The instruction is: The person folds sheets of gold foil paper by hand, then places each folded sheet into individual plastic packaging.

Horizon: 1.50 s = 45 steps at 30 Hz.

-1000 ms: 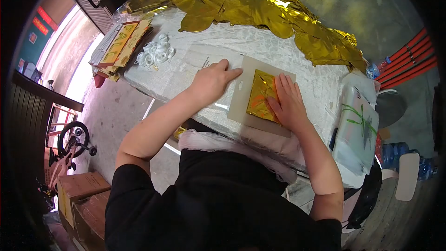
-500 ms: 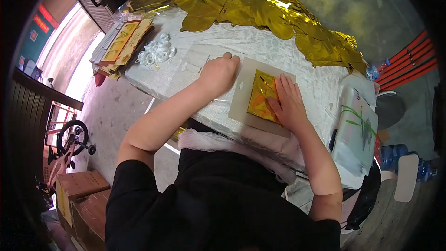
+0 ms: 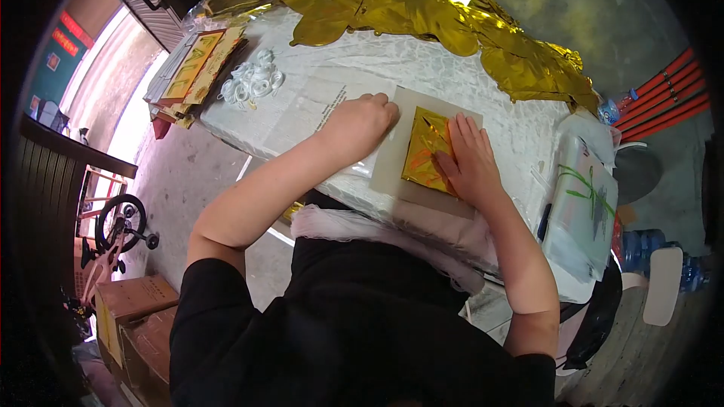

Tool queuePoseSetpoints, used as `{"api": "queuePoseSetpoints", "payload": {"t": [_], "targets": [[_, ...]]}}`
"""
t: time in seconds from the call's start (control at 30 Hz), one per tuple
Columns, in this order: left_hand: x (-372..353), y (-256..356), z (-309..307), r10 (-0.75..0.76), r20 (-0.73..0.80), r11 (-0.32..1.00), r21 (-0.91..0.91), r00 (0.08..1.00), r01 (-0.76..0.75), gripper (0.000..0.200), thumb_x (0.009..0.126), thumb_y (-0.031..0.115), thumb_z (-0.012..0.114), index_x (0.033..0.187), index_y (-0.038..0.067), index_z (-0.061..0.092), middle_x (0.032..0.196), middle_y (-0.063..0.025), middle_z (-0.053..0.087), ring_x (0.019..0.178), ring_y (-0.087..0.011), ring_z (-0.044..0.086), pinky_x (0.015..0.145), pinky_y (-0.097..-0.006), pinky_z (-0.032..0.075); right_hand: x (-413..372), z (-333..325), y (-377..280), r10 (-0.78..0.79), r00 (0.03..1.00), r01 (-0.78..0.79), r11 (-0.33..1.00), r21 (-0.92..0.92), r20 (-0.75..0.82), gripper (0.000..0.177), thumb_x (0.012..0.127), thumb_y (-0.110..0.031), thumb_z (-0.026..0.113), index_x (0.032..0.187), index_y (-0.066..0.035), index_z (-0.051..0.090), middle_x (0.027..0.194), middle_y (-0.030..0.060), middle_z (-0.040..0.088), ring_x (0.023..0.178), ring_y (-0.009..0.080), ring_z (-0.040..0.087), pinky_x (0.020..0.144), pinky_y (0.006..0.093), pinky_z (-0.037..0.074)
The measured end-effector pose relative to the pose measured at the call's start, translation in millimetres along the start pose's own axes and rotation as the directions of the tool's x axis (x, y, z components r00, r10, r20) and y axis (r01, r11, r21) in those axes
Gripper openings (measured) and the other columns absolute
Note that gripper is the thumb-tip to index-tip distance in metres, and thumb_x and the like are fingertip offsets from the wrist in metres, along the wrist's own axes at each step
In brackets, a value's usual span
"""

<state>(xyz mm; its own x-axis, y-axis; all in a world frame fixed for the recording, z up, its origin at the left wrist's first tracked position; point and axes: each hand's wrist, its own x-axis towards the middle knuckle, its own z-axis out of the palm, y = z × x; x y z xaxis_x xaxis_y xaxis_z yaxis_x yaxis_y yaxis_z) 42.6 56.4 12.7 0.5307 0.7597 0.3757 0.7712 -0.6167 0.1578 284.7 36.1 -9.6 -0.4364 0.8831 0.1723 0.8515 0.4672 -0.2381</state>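
My right hand (image 3: 473, 162) lies flat, fingers stretched, over the right side of a folded piece of gold foil (image 3: 424, 143). Under the foil is a grey-beige card (image 3: 388, 169) on the table. At the card's left edge my left hand (image 3: 363, 126) is closed, its fingers curled down on a clear plastic bag (image 3: 302, 105) with small printed text. The fingertips are hidden, so the exact grip on the bag does not show.
Gold foil balloons (image 3: 422, 19) line the table's far edge. White ribbon coils (image 3: 255, 79) and a stack of printed packets (image 3: 194, 68) lie at the left. Clear plastic sleeves with a green tie (image 3: 581, 211) are at the right. Cardboard boxes (image 3: 136, 298) stand on the floor.
My left hand has shifted slightly to the right, and more of the bag's printed text shows. My right hand stays flat on the gold foil.
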Motion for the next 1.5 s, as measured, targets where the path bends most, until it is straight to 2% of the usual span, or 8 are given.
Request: {"api": "queuePoseSetpoints", "payload": {"t": [0.13,0.2,0.4,0.53,0.6,0.8,1.27,1.5], "targets": [[-2.0,7.7,-10.7,-0.042,0.04,0.998,-0.04,0.998,0.044,0.012,0.076,0.008,0.053,0.088,0.004,0.052,0.077,-0.0146,0.056,0.073,-0.0334,0.059,0.061,-0.0425,0.049,-0.2,0.1,-0.7,0.005,1.0,-0.005,1.0,-0.006,0.001,0.061,0.089,-0.034,0.047,0.136,0.0,0.03,0.142,0.0201,0.028,0.133,0.0337,0.023,0.109,0.0445,0.015],[-3.0,13.5,-17.8,-0.16,0.143,0.986,-0.031,0.977,0.166,0.02,0.075,0.007,0.053,0.095,0.004,0.051,0.08,-0.0155,0.058,0.074,-0.0342,0.059,0.063,-0.043,0.049,0.3,-0.4,-0.5,0.002,1.0,-0.002,1.0,-0.011,0.004,0.061,0.089,-0.034,0.047,0.136,0.0,0.03,0.142,0.02,0.028,0.133,0.0337,0.023,0.109,0.0443,0.015],[-13.1,19.3,-18.0,-0.263,0.228,0.959,-0.041,0.938,0.279,0.028,0.074,0.007,0.055,0.1,0.003,0.048,0.081,-0.0189,0.06,0.075,-0.0371,0.06,0.064,-0.0448,0.049,0.2,-1.7,-1.1,0.001,1.0,-0.001,1.0,-0.013,0.01,0.061,0.09,-0.035,0.046,0.136,0.0,0.03,0.142,0.0201,0.027,0.134,0.0338,0.023,0.109,0.0442,0.015],[-16.6,25.5,-29.2,-0.254,0.3,0.957,-0.064,0.92,0.285,0.029,0.072,0.007,0.056,0.099,0.0,0.047,0.079,-0.0213,0.06,0.075,-0.0385,0.059,0.065,-0.0457,0.049,0.6,-2.4,-1.7,0.008,1.0,-0.008,1.0,-0.012,0.02,0.061,0.09,-0.037,0.045,0.136,0.0,0.03,0.143,0.02,0.027,0.134,0.0338,0.023,0.109,0.044,0.015],[-15.8,28.9,-31.5,-0.244,0.317,0.952,-0.099,0.916,0.288,0.02,0.073,0.004,0.054,0.09,-0.004,0.047,0.075,-0.0237,0.06,0.073,-0.039,0.061,0.063,-0.0452,0.05,0.9,-1.6,-1.1,0.003,1.0,-0.003,1.0,-0.018,0.016,0.061,0.09,-0.037,0.045,0.136,0.0,0.03,0.143,0.0199,0.027,0.134,0.0337,0.023,0.109,0.0438,0.015],[-12.3,34.2,-31.0,-0.268,0.354,0.926,-0.161,0.896,0.341,0.029,0.072,0.008,0.058,0.095,-0.002,0.044,0.075,-0.0242,0.06,0.076,-0.0403,0.059,0.066,-0.046,0.048,0.3,-0.4,-0.3,-0.007,1.0,0.007,1.0,-0.022,0.0,0.061,0.091,-0.038,0.044,0.136,0.0,0.03,0.142,0.02,0.027,0.133,0.0336,0.023,0.109,0.044,0.015],[-8.9,47.5,-8.0,-0.248,0.227,0.955,-0.106,0.942,0.277,0.02,0.079,0.01,0.053,0.092,-0.001,0.043,0.075,-0.022,0.059,0.069,-0.0388,0.06,0.059,-0.0446,0.049,1.1,-0.3,-1.3,0.0,1.0,0.0,0.999,-0.039,0.015,0.061,0.09,-0.036,0.046,0.136,0.0,0.031,0.143,0.0201,0.027,0.134,0.0325,0.023,0.109,0.0437,0.015],[5.0,37.8,3.2,-0.268,0.154,0.947,-0.14,0.951,0.289,0.019,0.081,0.014,0.052,0.093,0.0,0.044,0.075,-0.0215,0.059,0.069,-0.0383,0.06,0.061,-0.0456,0.049,-1.0,-2.9,-3.8,0.017,1.0,-0.016,1.0,-0.013,0.015,0.056,0.09,-0.035,0.046,0.136,-0.007,0.034,0.142,0.0203,0.027,0.133,0.0346,0.023,0.109,0.0454,0.016]]}}
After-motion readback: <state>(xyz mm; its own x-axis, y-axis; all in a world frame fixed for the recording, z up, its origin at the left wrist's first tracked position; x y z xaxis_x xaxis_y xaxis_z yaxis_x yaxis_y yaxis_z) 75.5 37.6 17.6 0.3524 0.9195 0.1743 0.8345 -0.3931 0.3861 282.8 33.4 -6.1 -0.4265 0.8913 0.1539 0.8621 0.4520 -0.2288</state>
